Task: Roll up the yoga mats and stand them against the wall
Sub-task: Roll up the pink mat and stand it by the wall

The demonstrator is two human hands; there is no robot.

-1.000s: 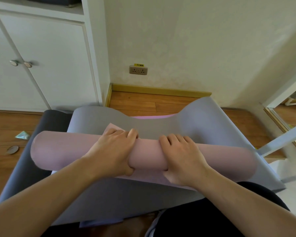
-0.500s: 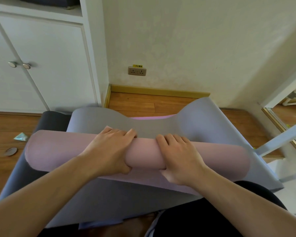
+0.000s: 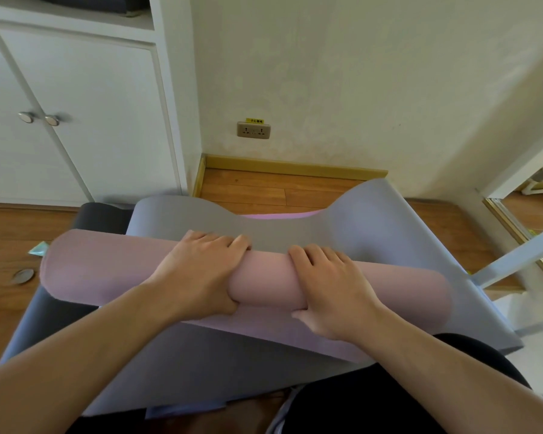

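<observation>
While both hands press down on it, the pink roll (image 3: 264, 278) lies crosswise in the middle of the view, on top of the grey mat.

Pink roll: a thick, partly rolled yoga mat, its long axis running left to right; a flat pink flap comes out from under it toward the person.
Left hand (image 3: 198, 274): wrapped over the top of the roll just left of centre, fingers curled over the far side, thumb tucked against the near side (a full grip, not a flat press).
Right hand (image 3: 329, 286): gripping the roll just right of centre in the same way, fingers over the far edge, thumb low on the near side.
Grey mat (image 3: 373, 223): spread under the roll, its far edge lifted in two humps with a dip between them; a strip of pink shows in that dip.
Dark mat (image 3: 98, 214): lies beneath the grey one, showing at the left side and far left corner.
Floor (image 3: 279, 192): wooden boards, with a small round object (image 3: 22, 276) and a pale green scrap (image 3: 38, 248) at the left.
Wall (image 3: 342, 83): cream, well apart from the roll, carrying a socket (image 3: 253, 130) low down.
Cupboard (image 3: 85, 120): white, two doors with round knobs, at the left.
</observation>
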